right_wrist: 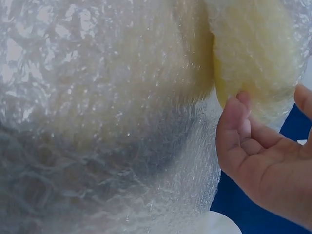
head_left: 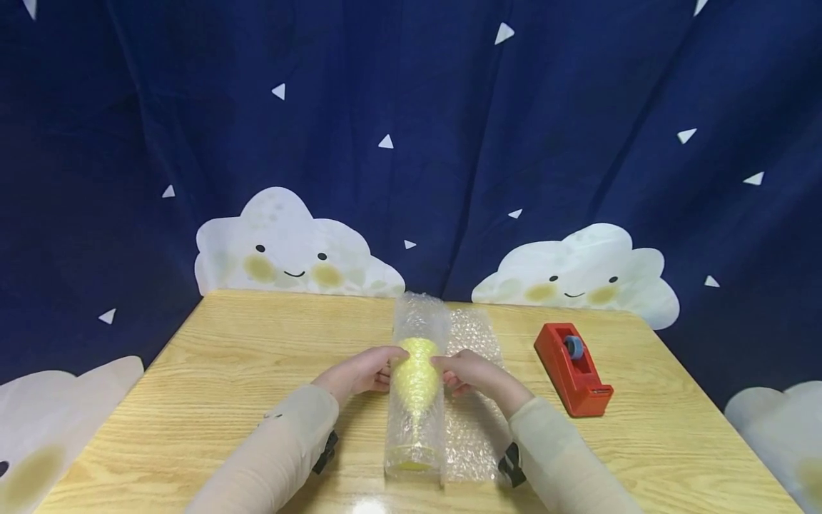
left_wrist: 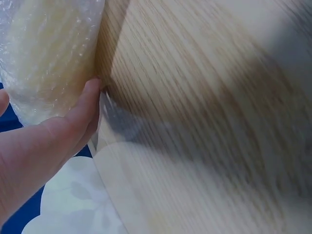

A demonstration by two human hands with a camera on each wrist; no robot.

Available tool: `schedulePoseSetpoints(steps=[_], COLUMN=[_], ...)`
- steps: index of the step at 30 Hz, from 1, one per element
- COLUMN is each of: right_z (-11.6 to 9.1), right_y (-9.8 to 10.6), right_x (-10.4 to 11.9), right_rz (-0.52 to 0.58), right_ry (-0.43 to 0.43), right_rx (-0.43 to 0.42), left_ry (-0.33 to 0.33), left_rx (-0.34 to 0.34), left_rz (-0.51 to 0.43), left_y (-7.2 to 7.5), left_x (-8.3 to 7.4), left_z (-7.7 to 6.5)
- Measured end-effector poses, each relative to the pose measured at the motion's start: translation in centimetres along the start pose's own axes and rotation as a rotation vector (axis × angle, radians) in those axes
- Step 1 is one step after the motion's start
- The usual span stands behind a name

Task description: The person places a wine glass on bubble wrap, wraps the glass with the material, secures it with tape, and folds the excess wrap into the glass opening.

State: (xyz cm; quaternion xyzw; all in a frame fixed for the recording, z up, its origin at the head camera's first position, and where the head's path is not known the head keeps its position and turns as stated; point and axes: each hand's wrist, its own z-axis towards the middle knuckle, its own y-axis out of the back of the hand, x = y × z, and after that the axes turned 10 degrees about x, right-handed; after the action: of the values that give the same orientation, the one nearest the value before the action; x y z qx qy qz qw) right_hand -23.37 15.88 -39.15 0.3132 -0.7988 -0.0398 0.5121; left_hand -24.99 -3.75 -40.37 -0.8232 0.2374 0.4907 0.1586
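Observation:
A yellow stemmed goblet (head_left: 417, 385) lies on its side under a layer of bubble wrap (head_left: 420, 314), its bowl away from me and its foot toward me. On the left my left hand (head_left: 362, 371) grips the wrapped bowl, thumb on top and fingers down its side. My right hand (head_left: 475, 375) holds the opposite side the same way; its curled fingers show against the wrapped goblet (right_wrist: 258, 53) in the right wrist view. A flat stretch of bubble wrap (head_left: 472, 442) extends out to the right beneath my right wrist.
A red tape dispenser (head_left: 578, 385) with a blue roll of tape (head_left: 574, 348) stands on the wooden table (head_left: 257, 343), right of the wrap. Behind the table's far edge hangs a dark blue curtain (head_left: 359, 143) with white clouds and triangles.

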Motion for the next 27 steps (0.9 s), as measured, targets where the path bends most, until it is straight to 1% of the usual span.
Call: schedulePoseSetpoints(steps=[6,15,17,27], right_z=[-0.4,-0.5,-0.5,-0.7], right_y=[0.4,0.6,0.5,0.3], right_x=[-0.2,-0.4,-0.4,-0.4], right_rz=[0.069,0.084,0.081,0.037], right_ry=[0.036,0.057,0.055,-0.006], right_rx=[0.015,-0.003,-0.008,-0.1], left_ry=[-0.013,-0.024,-0.024,-0.015], left_rx=[0.035,0.04,0.04,0.033], left_rz=[0.008,0.049,0.05,0.083], left_y=[0.0,-0.6,-0.6,-1.1], left_x=[0.1,-0.2,-0.2,-0.5], left_z=[0.2,0.3,0.3,0.1])
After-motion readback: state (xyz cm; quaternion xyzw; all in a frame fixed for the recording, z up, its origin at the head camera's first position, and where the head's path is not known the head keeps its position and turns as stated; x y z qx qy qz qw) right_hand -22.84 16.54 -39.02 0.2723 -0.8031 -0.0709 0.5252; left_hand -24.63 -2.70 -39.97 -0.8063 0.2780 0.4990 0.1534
